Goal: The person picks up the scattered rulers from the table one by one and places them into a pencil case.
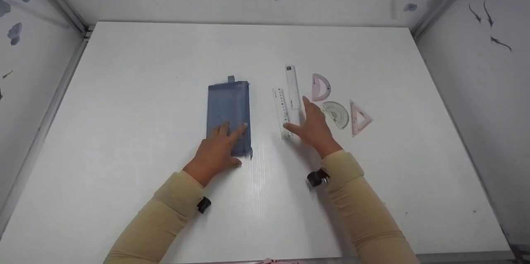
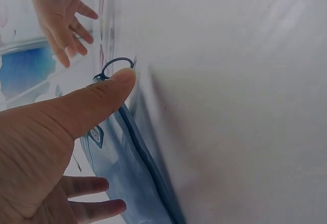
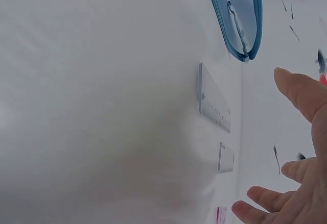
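A blue mesh zip pouch lies lengthwise on the white table. My left hand is over its lower half with fingers spread, the thumb reaching past the near edge. In the left wrist view, the thumb overlaps a dark ring at the pouch's end. My right hand is by two clear rulers, its fingers extended and nothing in its grasp. Its thumb overlaps the nearer ruler in the head view, and its index finger points past the lower end of the farther ruler.
Right of the rulers lie a pinkish protractor, a clear greenish protractor and a pink set square. White panels printed with fish enclose the table at the back and sides.
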`<state>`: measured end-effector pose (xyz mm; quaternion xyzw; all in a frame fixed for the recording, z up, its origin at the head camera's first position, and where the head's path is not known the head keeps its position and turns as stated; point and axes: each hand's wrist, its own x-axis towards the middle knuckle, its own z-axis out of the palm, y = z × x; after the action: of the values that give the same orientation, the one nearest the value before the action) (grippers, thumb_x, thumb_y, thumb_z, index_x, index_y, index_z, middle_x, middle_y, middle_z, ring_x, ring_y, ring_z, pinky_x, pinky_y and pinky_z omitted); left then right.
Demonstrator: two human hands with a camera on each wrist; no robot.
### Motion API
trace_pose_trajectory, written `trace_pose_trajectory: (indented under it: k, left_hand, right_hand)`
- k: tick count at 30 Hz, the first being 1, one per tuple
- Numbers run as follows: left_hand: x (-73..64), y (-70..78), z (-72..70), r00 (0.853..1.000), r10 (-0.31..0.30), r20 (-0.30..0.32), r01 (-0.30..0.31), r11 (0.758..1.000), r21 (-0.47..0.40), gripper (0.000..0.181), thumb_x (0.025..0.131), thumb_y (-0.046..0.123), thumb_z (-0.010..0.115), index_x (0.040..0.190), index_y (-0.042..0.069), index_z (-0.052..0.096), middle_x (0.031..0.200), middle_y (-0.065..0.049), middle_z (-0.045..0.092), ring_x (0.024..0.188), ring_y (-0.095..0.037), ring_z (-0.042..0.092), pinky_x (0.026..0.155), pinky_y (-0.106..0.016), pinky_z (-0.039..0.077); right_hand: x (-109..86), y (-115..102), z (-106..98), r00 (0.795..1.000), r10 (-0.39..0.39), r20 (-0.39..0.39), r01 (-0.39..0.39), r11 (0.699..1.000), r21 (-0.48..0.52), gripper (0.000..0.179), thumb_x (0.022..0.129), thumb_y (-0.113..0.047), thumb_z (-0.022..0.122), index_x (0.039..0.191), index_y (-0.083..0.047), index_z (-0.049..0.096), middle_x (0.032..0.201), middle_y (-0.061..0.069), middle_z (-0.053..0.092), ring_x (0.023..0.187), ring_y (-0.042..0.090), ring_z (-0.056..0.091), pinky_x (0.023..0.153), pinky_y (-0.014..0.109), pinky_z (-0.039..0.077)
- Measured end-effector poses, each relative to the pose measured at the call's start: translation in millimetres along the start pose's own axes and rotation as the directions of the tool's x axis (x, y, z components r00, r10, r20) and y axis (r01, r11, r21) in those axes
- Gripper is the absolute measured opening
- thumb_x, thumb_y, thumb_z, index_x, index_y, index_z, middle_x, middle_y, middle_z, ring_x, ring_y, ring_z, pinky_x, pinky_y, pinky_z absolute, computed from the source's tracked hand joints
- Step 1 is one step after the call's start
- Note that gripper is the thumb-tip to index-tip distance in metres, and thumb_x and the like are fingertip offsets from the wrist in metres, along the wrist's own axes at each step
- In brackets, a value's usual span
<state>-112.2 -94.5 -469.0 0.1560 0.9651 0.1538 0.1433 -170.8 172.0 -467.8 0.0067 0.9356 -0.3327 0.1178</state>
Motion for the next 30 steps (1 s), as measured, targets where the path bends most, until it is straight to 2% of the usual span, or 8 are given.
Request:
trace_pose_trajectory:
  k: [6,13,19,30]
  left_hand:
    - [1.3,5.5,-2.6,1.000,0.019,0.013,-0.019,0.999,0.026,0.093,0.078,0.029,0.082,0.153,0.029,0.027,0.149,-0.025,0.032,0.135,-0.044,0.034,0.089,-0.060,0.047]
    - [1.1,10.4,-3.9,1.000,0.030,-0.002,-0.030,1.000,0.000,0.087,0.077,0.019,0.082,0.150,0.032,0.035,0.143,-0.026,0.036,0.130,-0.044,0.039,0.088,-0.056,0.049]
    - [2.5,8.6,-0.6,0.999,0.047,-0.004,-0.047,0.999,-0.023,0.085,0.078,0.014,0.081,0.149,0.029,0.037,0.145,-0.027,0.035,0.131,-0.045,0.039,0.089,-0.055,0.049]
    - [1.8,7.1,-1.5,0.997,0.068,-0.034,-0.069,0.997,-0.027,0.080,0.081,0.008,0.078,0.148,0.023,0.038,0.142,-0.028,0.037,0.127,-0.046,0.042,0.084,-0.053,0.052]
  right_hand:
    - [-1.0,-0.3,4.9,1.000,0.022,0.013,-0.022,1.000,0.006,0.103,0.082,-0.041,0.076,0.155,-0.009,0.011,0.158,0.017,0.020,0.146,0.032,0.017,0.117,0.044,0.016]
    - [-1.0,-2.2,10.6,0.998,0.056,0.015,-0.057,0.997,0.053,0.103,0.081,-0.039,0.077,0.155,-0.010,0.012,0.158,0.014,0.022,0.145,0.029,0.021,0.117,0.042,0.017]
    - [-1.4,-4.6,12.6,0.996,0.084,0.008,-0.085,0.992,0.096,0.100,0.081,-0.035,0.078,0.155,-0.010,0.015,0.157,0.014,0.025,0.144,0.029,0.025,0.117,0.042,0.019]
    - [2.8,-9.1,16.1,0.990,0.143,0.013,-0.143,0.966,0.214,0.090,0.082,-0.026,0.078,0.152,-0.011,0.024,0.148,0.016,0.038,0.135,0.030,0.039,0.110,0.043,0.033]
